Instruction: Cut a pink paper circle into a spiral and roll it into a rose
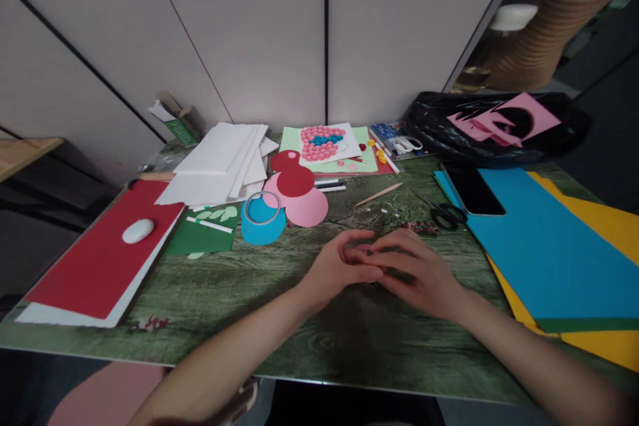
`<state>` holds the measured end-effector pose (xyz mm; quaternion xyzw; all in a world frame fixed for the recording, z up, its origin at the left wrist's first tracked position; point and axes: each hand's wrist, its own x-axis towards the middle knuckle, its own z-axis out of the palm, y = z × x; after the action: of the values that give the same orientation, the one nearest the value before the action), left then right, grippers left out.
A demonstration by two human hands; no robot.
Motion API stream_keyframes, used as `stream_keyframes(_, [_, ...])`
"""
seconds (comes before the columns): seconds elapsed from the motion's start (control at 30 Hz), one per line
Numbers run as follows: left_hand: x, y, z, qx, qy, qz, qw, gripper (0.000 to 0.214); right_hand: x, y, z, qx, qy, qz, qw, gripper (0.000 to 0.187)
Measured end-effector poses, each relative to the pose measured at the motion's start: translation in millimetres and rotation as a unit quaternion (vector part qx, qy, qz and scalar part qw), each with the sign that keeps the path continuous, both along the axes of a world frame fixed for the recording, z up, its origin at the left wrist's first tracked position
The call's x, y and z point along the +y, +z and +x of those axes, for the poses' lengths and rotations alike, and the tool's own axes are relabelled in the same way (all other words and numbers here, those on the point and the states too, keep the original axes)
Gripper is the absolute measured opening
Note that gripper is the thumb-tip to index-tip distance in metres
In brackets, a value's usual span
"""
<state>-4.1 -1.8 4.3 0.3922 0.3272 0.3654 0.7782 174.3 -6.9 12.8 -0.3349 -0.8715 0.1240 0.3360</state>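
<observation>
My left hand (335,271) and my right hand (420,274) meet over the front middle of the table, fingertips touching. Between their bent fingers is a small pink paper piece (366,249), mostly hidden, so its exact shape cannot be made out. Both hands appear closed on it. Just beyond them lie a pointed wooden stick (378,194) and a pair of black-handled scissors (445,214). Left of these are pink paper circles (310,208), a dark red circle (295,182) and a blue circle (263,231) with a metal ring (262,208) on top.
Blue sheets (549,246) and a phone (473,188) lie right. At the left are red paper (100,266), a white oval object (138,231) and white sheets (214,160). A picture with pink and blue pieces (324,144) lies behind; a black bag (429,123) sits back right.
</observation>
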Motion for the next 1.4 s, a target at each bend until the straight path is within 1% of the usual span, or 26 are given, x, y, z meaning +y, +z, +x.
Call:
stream_keyframes(0.2, [2,3.0,-1,0.022,-0.002,0.009,1.0,0.057,1,-1.6,1,-0.013,0.014,-0.018,1.0,0.027])
stream_keyframes(0.33, [5,4.7,-3,0.043,-0.015,0.01,0.999,0.057,1,-2.6,0,-0.018,0.023,-0.035,0.999,0.025])
stream_keyframes(0.4, [5,4.1,-2,0.039,-0.02,0.001,0.999,0.057,1,-3.0,-1,-0.009,0.012,-0.027,1.0,0.022])
stream_keyframes(0.47, [3,2.6,-1,0.021,-0.009,-0.006,1.0,0.055,1,-3.2,-2,0.001,-0.006,-0.02,1.0,0.02])
stream_keyframes(0.6, [-3,-0.7,4,-0.01,0.029,-0.008,0.999,0.049,-2,-3.5,-5,0.025,-0.045,-0.035,0.998,0.011])
stream_keyframes(0.7, [-7,-2.5,7,-0.018,0.038,-0.012,0.999,0.046,-4,-5.2,-8,0.049,-0.072,-0.045,0.995,0.005])
stream_keyframes(0.83, [-8,-4.4,8,-0.025,0.023,-0.015,0.999,0.048,-6,-8.0,-12,0.051,-0.077,-0.066,0.993,0.011])
stream_keyframes(0.93, [-8,-4.3,8,-0.021,0.017,-0.008,1.0,0.047,-7,-8.6,-12,0.048,-0.074,-0.069,0.994,0.013])
stream_keyframes(1.07, [-7,-2.9,7,-0.011,0.034,-0.006,0.999,0.045,-7,-6.2,-12,0.046,-0.072,-0.067,0.994,0.012])
stream_keyframes(1.23, [-3,-2.0,4,-0.006,0.059,-0.014,0.998,0.05,-5,-2.1,-9,0.034,-0.076,-0.052,0.995,0.005])
stream_keyframes(1.4, [1,0.6,0,-0.002,0.052,0.006,0.999,0.051,-2,-4.6,-5,0.015,-0.057,-0.044,0.997,0.017])
